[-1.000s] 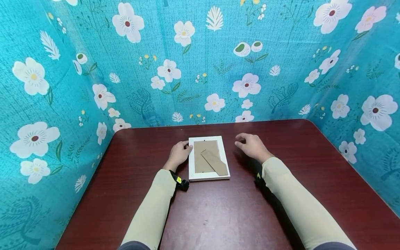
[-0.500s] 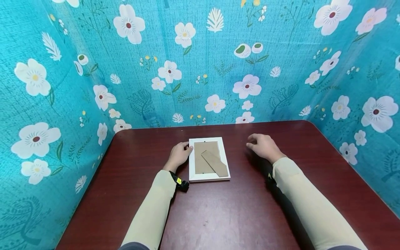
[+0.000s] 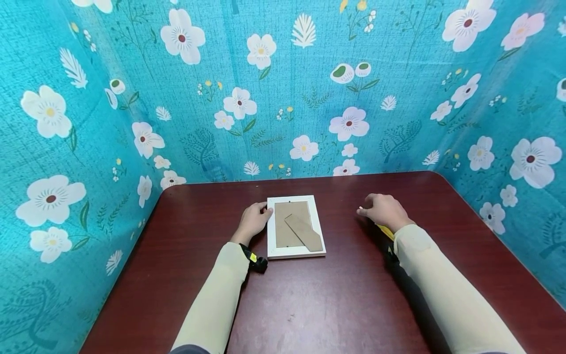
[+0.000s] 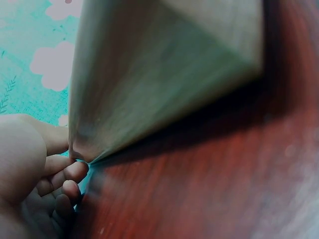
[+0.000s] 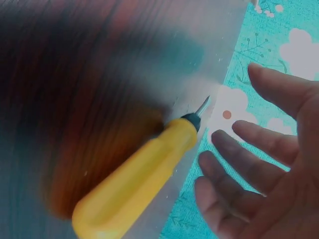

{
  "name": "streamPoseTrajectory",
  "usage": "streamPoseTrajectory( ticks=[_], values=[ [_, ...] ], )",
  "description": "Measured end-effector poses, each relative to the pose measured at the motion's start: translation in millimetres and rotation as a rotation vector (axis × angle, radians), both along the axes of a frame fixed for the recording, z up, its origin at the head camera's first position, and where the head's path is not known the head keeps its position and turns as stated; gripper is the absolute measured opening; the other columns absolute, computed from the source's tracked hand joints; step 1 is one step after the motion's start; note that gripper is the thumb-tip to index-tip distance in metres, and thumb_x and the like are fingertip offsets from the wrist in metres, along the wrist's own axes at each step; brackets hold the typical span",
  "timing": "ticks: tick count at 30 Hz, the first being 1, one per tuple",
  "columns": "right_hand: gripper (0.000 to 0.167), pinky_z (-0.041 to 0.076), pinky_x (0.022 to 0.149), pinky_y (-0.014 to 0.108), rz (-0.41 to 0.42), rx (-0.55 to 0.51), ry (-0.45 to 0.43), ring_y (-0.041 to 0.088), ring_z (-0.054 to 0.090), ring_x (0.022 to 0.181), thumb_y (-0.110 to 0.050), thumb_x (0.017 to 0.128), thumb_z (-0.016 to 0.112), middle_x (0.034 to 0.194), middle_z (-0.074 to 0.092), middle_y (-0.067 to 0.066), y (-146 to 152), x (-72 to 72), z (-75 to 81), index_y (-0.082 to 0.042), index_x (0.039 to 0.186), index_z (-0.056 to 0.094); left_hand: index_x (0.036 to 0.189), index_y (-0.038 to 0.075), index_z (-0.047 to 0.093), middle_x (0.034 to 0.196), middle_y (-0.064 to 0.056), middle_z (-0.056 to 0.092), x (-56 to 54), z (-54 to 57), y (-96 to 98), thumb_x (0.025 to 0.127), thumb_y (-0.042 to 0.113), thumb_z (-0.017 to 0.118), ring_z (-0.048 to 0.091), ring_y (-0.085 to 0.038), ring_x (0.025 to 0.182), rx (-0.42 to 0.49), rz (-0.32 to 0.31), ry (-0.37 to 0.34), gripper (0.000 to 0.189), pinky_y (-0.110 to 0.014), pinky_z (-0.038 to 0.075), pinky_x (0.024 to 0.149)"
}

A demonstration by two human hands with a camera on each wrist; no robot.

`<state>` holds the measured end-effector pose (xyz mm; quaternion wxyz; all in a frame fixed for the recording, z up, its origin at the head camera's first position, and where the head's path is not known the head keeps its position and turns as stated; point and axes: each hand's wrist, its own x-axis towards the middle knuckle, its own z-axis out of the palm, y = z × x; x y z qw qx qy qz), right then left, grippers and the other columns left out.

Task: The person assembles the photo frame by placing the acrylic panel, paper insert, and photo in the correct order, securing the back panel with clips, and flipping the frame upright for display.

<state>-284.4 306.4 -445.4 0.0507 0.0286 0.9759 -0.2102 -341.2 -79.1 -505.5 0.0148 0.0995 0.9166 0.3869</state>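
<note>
A white picture frame [image 3: 318, 236] lies back side up on the table, its brown backing board [image 3: 283, 236] and slanted easel stand [image 3: 305, 231] showing. My left hand [image 3: 253, 219] holds the frame's left edge; in the left wrist view the thumb and curled fingers [image 4: 75, 172] meet at the corner of the frame [image 4: 164, 74]. To the right, my right hand [image 3: 384, 210] hovers over the table with nothing in it, fingers [image 5: 239, 149] loosely bent and spread. Beside it lies a screwdriver [image 5: 139, 179] with a yellow handle, black collar and short metal tip, partly hidden by the wrist in the head view.
The dark red wooden table [image 3: 309, 305] reaches back to a blue curtain [image 3: 283, 98] with white flowers, which also hangs at the left and right. Black straps with cameras [image 3: 257, 264] sit at both wrists.
My right hand has moved right, away from the frame, and the yellow screwdriver handle now shows beneath its wrist. My left hand and the frame have stayed in place.
</note>
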Motion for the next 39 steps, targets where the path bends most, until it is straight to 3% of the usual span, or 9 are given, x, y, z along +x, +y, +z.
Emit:
streamPoseTrajectory(
  ticks=[7, 15, 23, 31, 39],
  values=[
    [0.065, 0.049, 0.073, 0.048, -0.003, 0.007, -0.11, 0.034, 0.054, 0.091, -0.042, 0.079, 0.079, 0.11, 0.061, 0.021, 9.2, 1.6, -2.5, 0.002, 0.123, 0.059, 0.137, 0.003, 0.054, 0.099, -0.007, 0.055, -0.6, -0.8, 0.3, 0.101, 0.031, 0.055, 0.05, -0.023, 0.086, 0.002, -0.002, -0.005, 0.046, -0.039, 0.038, 0.077],
    [0.058, 0.048, 0.076, 0.051, 0.019, 0.019, -0.168, 0.035, 0.053, 0.093, -0.033, 0.081, 0.08, 0.112, 0.061, 0.022, 12.5, 2.6, -5.4, 0.002, 0.122, 0.061, 0.138, 0.003, 0.053, 0.1, -0.006, 0.055, 0.7, -2.1, -0.3, 0.101, 0.032, 0.054, 0.05, -0.022, 0.087, -0.006, -0.007, -0.005, 0.047, -0.038, 0.038, 0.077],
    [0.036, 0.048, 0.076, 0.05, 0.067, 0.054, -0.111, 0.033, 0.054, 0.087, -0.016, 0.083, 0.077, 0.104, 0.064, 0.02, 8.2, -0.7, -8.1, 0.002, 0.113, 0.067, 0.138, 0.003, 0.053, 0.098, -0.006, 0.055, 0.4, -1.5, -0.1, 0.101, 0.032, 0.055, 0.05, -0.021, 0.083, -0.01, 0.002, 0.003, 0.047, -0.038, 0.038, 0.075],
    [0.028, 0.046, 0.077, 0.05, 0.072, 0.078, -0.09, 0.032, 0.054, 0.087, -0.015, 0.087, 0.073, 0.103, 0.065, 0.018, 6.5, -3.3, -11.0, 0.0, 0.11, 0.068, 0.138, 0.004, 0.053, 0.1, -0.006, 0.056, -0.9, -0.5, 0.2, 0.101, 0.032, 0.055, 0.05, -0.022, 0.089, -0.023, 0.001, 0.014, 0.047, -0.038, 0.039, 0.077],
    [0.015, 0.046, 0.072, 0.046, 0.08, 0.066, -0.036, 0.029, 0.056, 0.08, -0.014, 0.089, 0.067, 0.091, 0.066, 0.011, 5.1, -2.8, -12.6, -0.005, 0.1, 0.071, 0.138, 0.004, 0.054, 0.099, -0.005, 0.056, -1.5, -1.8, 0.5, 0.101, 0.032, 0.054, 0.05, -0.021, 0.087, -0.034, -0.001, 0.018, 0.046, -0.038, 0.039, 0.076]
  ],
)
